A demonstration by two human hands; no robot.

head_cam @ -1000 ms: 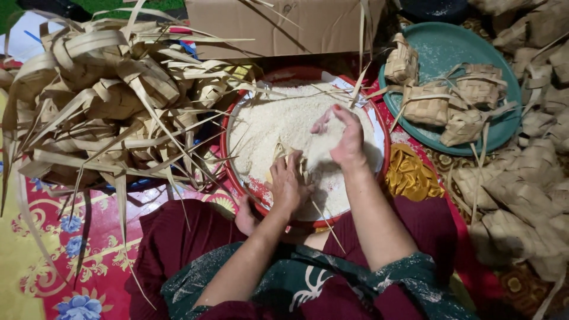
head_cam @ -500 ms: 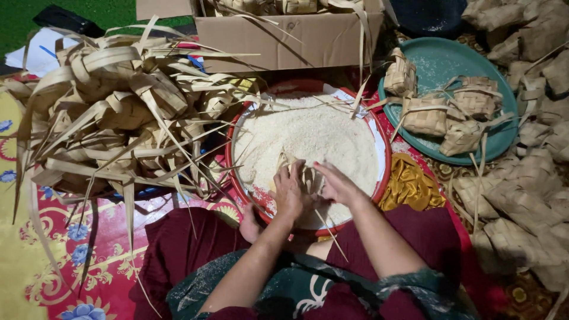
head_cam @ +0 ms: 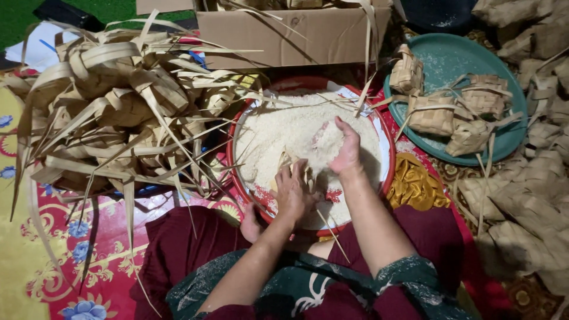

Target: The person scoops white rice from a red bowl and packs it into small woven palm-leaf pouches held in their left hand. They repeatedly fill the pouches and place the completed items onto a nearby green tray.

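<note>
1. Overall, a big heap of empty woven palm-leaf casings (head_cam: 112, 112) with long loose strips fills the left side, resting on a red and yellow floral mat (head_cam: 65, 261).
2. Behind the basin stands a brown cardboard box (head_cam: 290, 35) holding more leaf strips.
3. At the right edge lies a pile of woven pouches (head_cam: 527, 195), running from the top corner down past the person's knee.
4. Centre of the view, a round red-rimmed basin (head_cam: 388, 172) holds white uncooked rice (head_cam: 278, 130); it sits just in front of the person's lap.
5. To its right, a teal round tray (head_cam: 456, 59) carries four filled woven pouches (head_cam: 432, 112), close together, a few grains scattered on the bare part.
6. Over the basin, the right hand (head_cam: 344, 148) is cupped, fingers curled together around a scoop of rice.
7. Just beside it, the left hand (head_cam: 291, 192) is clamped around a small woven leaf pouch (head_cam: 296, 166), held at the near side of the basin with its leaf ends sticking up between the fingers; the two hands are near each other but not touching.
</note>
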